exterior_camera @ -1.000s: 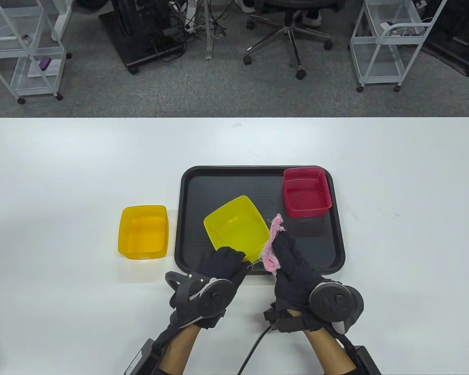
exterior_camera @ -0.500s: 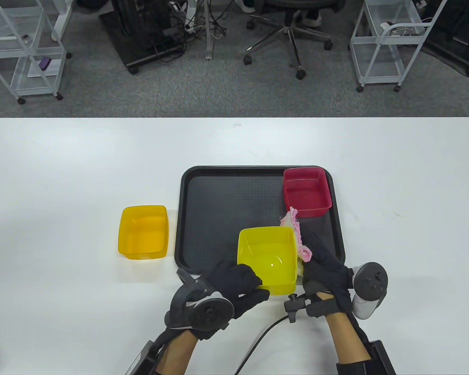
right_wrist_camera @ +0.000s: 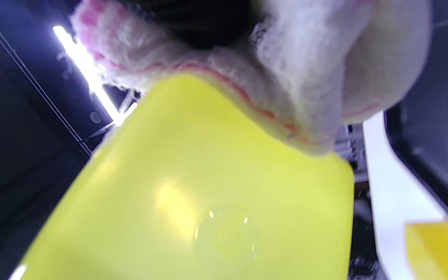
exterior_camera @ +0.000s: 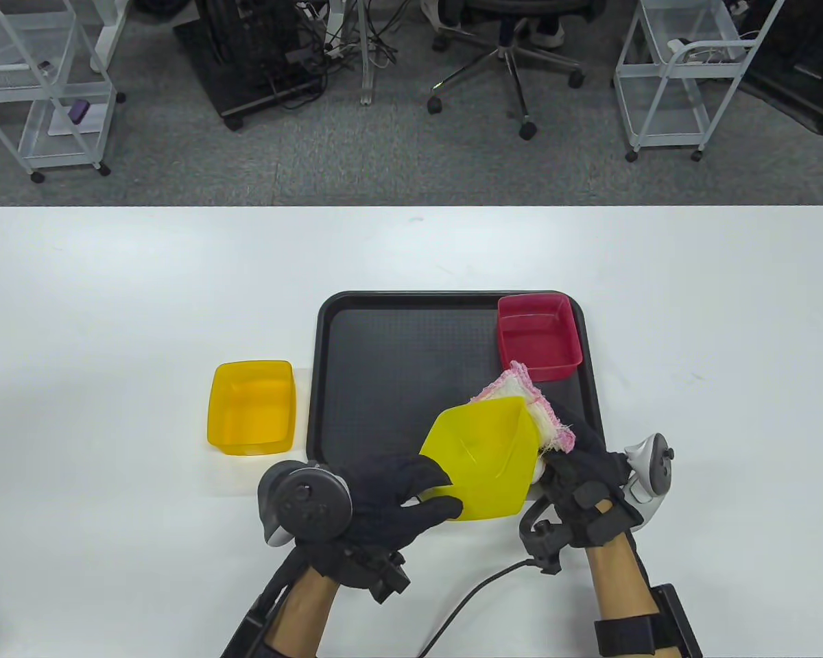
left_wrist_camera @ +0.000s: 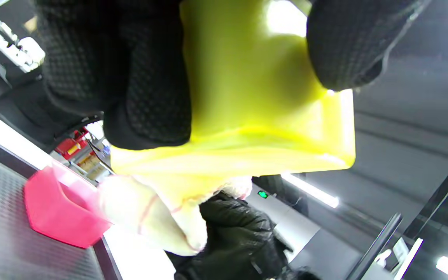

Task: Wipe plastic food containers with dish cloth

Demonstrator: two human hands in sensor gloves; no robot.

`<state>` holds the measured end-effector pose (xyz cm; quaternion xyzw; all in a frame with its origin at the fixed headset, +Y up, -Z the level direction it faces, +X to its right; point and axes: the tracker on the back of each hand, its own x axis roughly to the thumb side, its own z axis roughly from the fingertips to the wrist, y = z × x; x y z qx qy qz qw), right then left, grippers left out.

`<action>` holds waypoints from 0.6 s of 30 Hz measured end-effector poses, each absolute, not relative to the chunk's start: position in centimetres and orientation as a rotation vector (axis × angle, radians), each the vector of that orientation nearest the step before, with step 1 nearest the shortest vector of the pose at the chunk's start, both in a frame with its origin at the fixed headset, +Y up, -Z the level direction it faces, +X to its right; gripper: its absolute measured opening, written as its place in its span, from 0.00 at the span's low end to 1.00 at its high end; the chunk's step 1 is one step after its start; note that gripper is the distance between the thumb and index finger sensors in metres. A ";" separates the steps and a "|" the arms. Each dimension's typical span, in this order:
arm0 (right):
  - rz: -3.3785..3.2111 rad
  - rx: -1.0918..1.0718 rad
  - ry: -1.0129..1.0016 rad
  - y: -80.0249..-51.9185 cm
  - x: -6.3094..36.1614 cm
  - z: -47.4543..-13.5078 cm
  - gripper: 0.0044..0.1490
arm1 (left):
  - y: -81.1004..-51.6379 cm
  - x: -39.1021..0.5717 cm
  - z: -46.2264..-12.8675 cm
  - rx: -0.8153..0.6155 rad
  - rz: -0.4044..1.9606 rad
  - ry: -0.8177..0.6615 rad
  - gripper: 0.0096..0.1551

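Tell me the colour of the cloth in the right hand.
The cloth is off-white with a pink edge, seen best in the table view; the right hand presses it against the yellow container.

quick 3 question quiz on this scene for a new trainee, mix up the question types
1. True or false: the red container sits on the black tray.
2. Which hand holds the dish cloth? A) left hand B) right hand C) neither
3. Fill in: the orange container rests on the ____, beside the tray.

Key:
1. True, in the tray's far right corner.
2. B. The right hand presses the cloth against the yellow container, which the left hand grips.
3. White table.
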<state>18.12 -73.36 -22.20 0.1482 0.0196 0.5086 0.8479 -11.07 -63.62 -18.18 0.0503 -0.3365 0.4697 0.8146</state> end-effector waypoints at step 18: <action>1.096 0.331 0.180 -74.3 14.1 -21.7 0.29 | -64.5 -11.5 -18.3 0.079 1.277 -0.734 0.22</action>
